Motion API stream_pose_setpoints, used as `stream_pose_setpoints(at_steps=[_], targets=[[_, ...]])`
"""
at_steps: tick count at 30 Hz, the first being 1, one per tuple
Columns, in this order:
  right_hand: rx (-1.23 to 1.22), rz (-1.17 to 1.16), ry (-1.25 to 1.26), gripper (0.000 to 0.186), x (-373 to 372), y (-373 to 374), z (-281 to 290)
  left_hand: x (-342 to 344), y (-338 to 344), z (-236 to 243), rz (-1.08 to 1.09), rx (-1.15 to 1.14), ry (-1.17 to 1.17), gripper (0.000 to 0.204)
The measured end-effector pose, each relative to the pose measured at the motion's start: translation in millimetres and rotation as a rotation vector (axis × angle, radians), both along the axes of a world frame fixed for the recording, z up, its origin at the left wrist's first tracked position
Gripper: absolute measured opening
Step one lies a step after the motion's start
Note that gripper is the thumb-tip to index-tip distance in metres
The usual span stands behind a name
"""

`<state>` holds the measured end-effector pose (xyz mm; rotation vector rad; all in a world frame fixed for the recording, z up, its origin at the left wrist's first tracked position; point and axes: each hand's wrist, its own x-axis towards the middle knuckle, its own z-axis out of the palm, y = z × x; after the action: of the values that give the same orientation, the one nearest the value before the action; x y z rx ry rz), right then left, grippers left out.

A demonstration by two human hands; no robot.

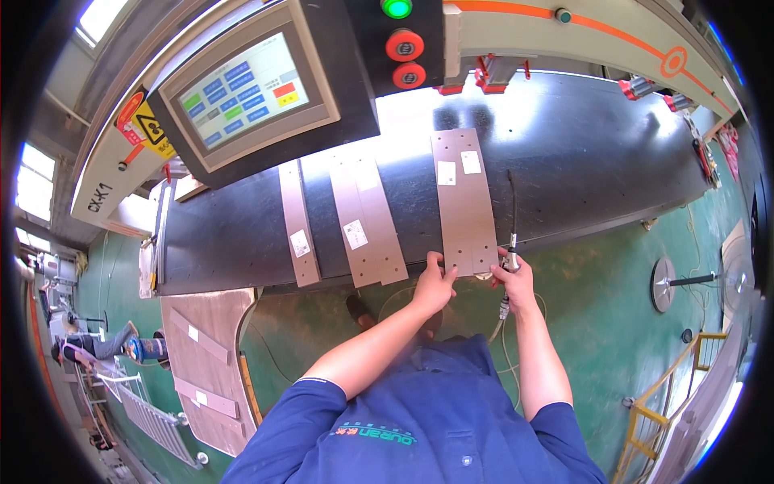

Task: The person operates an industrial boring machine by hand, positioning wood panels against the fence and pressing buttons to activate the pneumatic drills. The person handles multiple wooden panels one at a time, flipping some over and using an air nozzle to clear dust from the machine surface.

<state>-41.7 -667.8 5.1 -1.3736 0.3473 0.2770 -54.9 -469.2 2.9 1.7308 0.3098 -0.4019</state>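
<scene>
My left hand is closed on the front end of a brown drilled board strip bearing white labels, lying on the dark machine table. At that board’s right corner, my right hand is wrapped round an air gun with a long thin nozzle and trailing hose. Further left on the table lie more labelled brown boards and a narrower strip.
A control screen and machine beam with red clamps overhang the table. At lower left, a wooden panel carries strips. A person bends behind it. A yellow railing and metal stand are on the right.
</scene>
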Motion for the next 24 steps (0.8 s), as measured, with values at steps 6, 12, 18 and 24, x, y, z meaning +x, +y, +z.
stream_pose_setpoints(at_steps=[6, 12, 18, 24], targets=[[0.001, 0.000, 0.008, 0.044, 8, 8, 4, 6, 7, 15, 0.000, 0.116, -0.008, 0.034], [-0.006, 0.052, -0.010, 0.044, 12, 18, 3, 5, 27, 33, -0.078, 0.410, -0.066, 0.053], [-0.014, -0.076, -0.001, 0.043, -2, 21, 3, 7, 88, 58, 0.074, 0.532, -0.168, 0.044], [-0.094, -0.161, -0.041, 0.032, -16, 30, 7, 15, 143, 30, 0.108, 0.983, -0.373, 0.051]])
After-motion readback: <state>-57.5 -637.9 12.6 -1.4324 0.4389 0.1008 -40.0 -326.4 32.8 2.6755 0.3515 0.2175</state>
